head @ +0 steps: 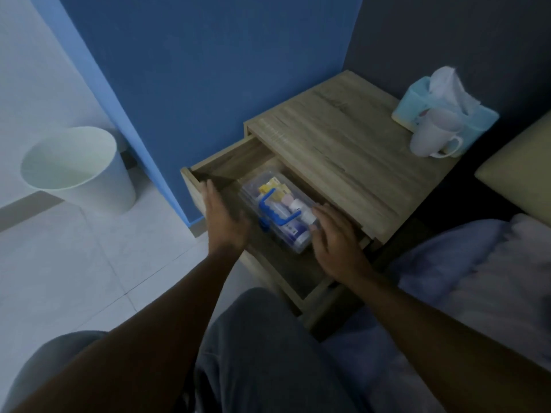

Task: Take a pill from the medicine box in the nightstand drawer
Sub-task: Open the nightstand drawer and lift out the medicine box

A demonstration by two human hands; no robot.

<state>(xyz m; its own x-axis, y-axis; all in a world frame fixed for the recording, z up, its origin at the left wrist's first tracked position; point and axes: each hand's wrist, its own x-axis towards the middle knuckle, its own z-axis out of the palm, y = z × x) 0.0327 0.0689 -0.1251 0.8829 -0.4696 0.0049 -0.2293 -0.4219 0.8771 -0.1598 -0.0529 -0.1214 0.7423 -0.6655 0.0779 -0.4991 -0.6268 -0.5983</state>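
Between open left hand (222,217) and open right hand (335,242), medicine box (278,210) inside drawer (226,162).

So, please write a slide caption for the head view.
Both hands reach the clear medicine box in the open drawer.

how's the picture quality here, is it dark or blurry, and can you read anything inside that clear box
Head view: dim and blue-tinted. The left hand is smeared by motion blur; the right hand is sharper. Wide-angle bending curves the wall edges. The medicine box in the drawer shows colours, but its labels are too soft to read.
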